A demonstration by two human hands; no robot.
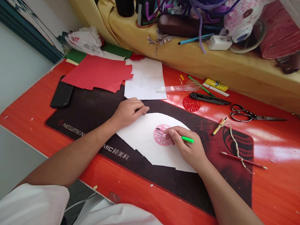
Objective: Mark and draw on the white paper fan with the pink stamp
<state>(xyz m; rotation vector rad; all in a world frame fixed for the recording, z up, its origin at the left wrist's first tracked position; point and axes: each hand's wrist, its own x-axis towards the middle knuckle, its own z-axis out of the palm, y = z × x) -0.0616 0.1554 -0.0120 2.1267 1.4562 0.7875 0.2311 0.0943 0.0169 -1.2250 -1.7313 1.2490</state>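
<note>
A white sheet of paper (140, 137) with a curved top edge and a stepped lower edge lies on the dark mouse pad. On it is a round pink-red lattice pattern (161, 139). My right hand (185, 143) grips a pen (187, 139) with a green end, its dark tip at the pattern's upper left. Part of the pattern is hidden behind these fingers. My left hand (131, 112) rests at the paper's upper left edge, fingers curled under and thumb out, with nothing seen in it.
Red paper (98, 72), a white sheet (145, 78) and a black phone (62, 93) lie at the back left. To the right are a red round cutout (191, 103), a cutter knife (211, 98), scissors (255, 117), a yellow pen (219, 126) and a red pencil (243, 160).
</note>
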